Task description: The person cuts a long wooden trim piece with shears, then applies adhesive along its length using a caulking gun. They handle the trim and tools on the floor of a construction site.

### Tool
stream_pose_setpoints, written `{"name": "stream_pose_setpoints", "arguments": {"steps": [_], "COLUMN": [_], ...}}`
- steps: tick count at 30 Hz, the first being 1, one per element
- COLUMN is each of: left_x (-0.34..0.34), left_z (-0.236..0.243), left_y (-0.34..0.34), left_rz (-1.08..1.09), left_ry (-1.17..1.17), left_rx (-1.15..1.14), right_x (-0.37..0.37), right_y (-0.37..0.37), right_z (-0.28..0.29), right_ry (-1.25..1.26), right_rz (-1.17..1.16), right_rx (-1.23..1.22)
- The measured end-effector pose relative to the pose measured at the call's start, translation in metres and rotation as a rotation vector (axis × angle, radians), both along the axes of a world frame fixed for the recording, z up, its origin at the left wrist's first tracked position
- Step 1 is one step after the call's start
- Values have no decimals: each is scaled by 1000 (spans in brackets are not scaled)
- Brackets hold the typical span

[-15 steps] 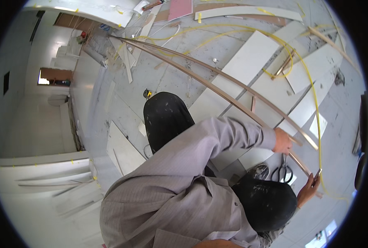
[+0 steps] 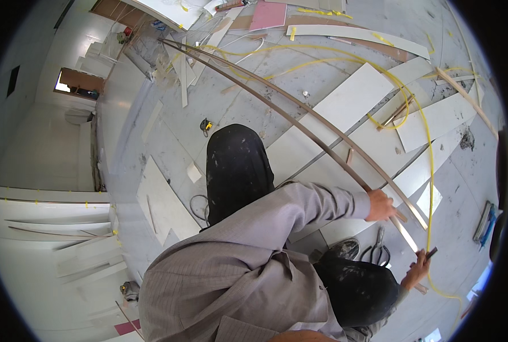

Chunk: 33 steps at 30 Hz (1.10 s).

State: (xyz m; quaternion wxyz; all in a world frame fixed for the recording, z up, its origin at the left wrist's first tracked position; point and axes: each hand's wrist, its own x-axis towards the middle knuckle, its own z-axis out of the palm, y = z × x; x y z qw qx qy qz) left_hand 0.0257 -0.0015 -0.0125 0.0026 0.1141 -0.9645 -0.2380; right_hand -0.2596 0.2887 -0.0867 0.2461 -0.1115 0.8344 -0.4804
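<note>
A long thin brown strip (image 2: 299, 122) runs from the far left down to my hands. My left hand (image 2: 382, 205) is closed round it near its close end. Farther along, at that end, my right hand (image 2: 417, 270) is closed on a small flat dark tool (image 2: 432, 252), whose kind I cannot make out; it lies against or beside the strip. A second long brown strip (image 2: 379, 166) lies just right of the first. Black-handled shears (image 2: 375, 254) rest on the floor below my left hand, by my shoe (image 2: 345, 248).
White boards (image 2: 353, 91) lie on the grey floor ahead. A yellow hose (image 2: 430, 171) loops over them and passes close to my right hand. A yellow-black tape measure (image 2: 206, 126) is beyond my left knee. A pink board (image 2: 268, 15) lies far off. White offcuts (image 2: 165, 199) are at left.
The whole view has shifted slightly. Both hands remain on the strip's close end, with the dark tool still in my right hand at a slightly different tilt.
</note>
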Motion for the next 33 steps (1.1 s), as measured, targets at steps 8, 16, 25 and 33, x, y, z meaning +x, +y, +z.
{"name": "stream_pose_setpoints", "arguments": {"steps": [8, 16, 25, 33], "left_x": [29, 18, 0, -6], "left_z": [-26, 9, 18, 42], "left_y": [-96, -93, -50, -32], "left_rz": [52, -14, -48, 41], "left_ry": [-86, -448, -443, -470], "left_rx": [100, 525, 801, 984], "right_x": [61, 103, 137, 112], "right_y": [-97, -28, -61, -100], "right_z": [62, 157, 175, 189], "right_ry": [-59, -426, -262, 397], "right_rz": [64, 255, 647, 976], "right_rx": [-76, 151, 187, 551]}}
